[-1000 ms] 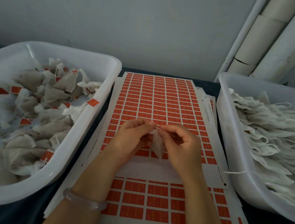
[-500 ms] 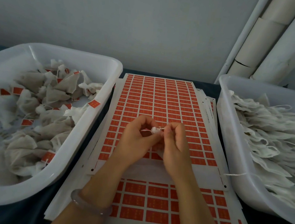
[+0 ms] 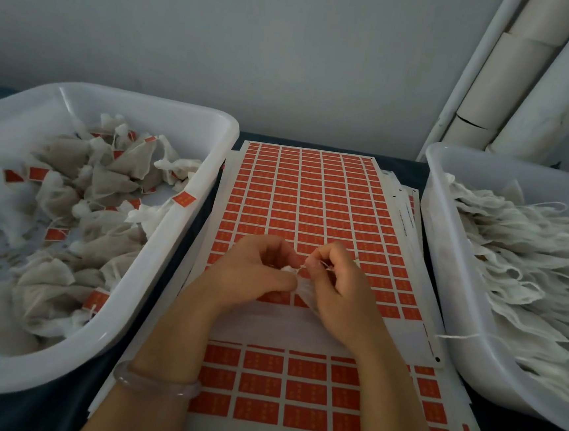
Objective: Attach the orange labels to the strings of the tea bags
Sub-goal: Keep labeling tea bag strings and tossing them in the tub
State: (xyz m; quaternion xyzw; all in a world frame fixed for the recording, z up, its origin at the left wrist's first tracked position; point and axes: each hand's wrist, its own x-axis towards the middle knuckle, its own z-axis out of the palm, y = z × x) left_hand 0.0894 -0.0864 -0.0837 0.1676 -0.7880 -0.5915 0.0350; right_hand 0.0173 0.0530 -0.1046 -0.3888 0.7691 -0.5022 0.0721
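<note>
Both hands meet above the sheet of orange labels [image 3: 315, 201] in the middle of the table. My left hand [image 3: 254, 271] pinches the bunched top of a white tea bag [image 3: 304, 291], whose body hangs down between the hands. My right hand [image 3: 339, 282] has its fingers curled and pinches the bag's thin string [image 3: 323, 264] near its fingertips. Whether a label is on that string is hidden by the fingers.
A white tub [image 3: 177, 240] on the left holds several tea bags with orange labels. A white tub [image 3: 444, 263] on the right holds several unlabelled bags with loose strings. More label sheets [image 3: 295, 388] lie near me. White pipes [image 3: 528, 82] stand at the back right.
The hands have drawn slightly apart and my right hand has pulled the string out to the right. The tea bag's top is bunched tighter in my left hand than a second ago.
</note>
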